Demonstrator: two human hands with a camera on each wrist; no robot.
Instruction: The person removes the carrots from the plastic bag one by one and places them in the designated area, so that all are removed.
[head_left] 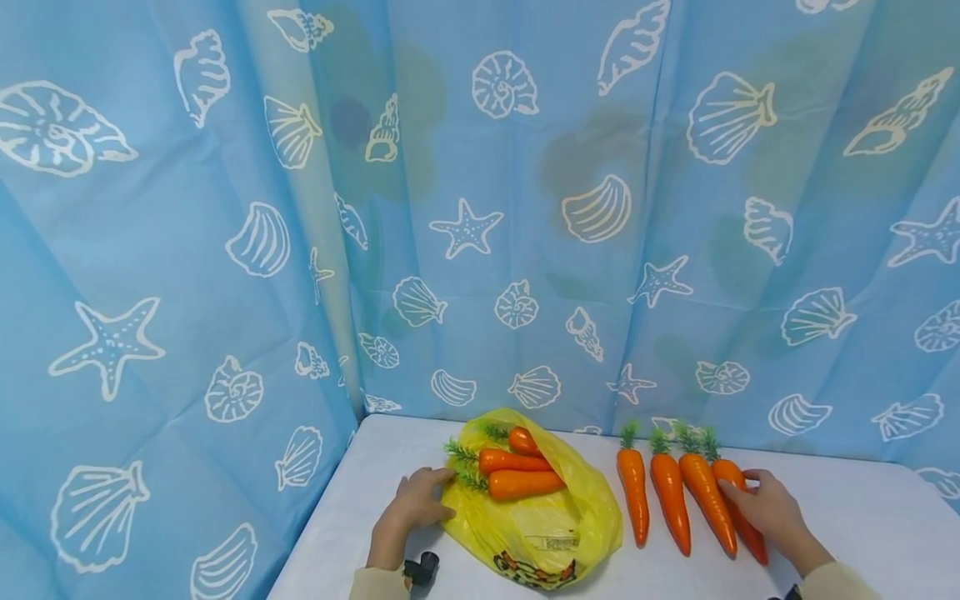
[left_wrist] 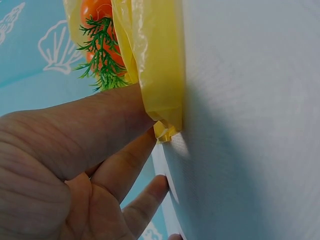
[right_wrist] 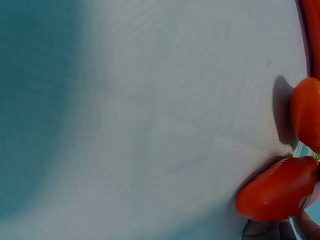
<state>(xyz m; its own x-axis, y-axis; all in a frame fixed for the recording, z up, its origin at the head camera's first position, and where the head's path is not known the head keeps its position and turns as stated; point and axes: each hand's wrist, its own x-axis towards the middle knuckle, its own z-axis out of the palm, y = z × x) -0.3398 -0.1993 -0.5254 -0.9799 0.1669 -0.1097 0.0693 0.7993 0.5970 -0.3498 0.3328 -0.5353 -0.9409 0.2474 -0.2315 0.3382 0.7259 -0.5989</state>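
My left hand [head_left: 422, 500] pinches the left edge of a yellow plastic bag [head_left: 510, 525] between thumb and fingers. In the left wrist view the bag's edge [left_wrist: 162, 75] hangs down at the fingertips. Three orange toy carrots [head_left: 527, 485] with green tops lie in the bag's opening, tops to the left. My right hand [head_left: 768, 508] grips the upper part of the rightmost carrot [head_left: 750, 537] in a row on the table. In the right wrist view that carrot [right_wrist: 277, 190] shows tip first, with fingers [right_wrist: 305, 227] at its side.
Left of the held carrot, three more carrots [head_left: 633, 498] lie side by side, green tops toward the back. A white cloth [head_left: 870, 508] covers the table. Blue curtains [head_left: 465, 333] with white seashell prints stand behind it and at the left.
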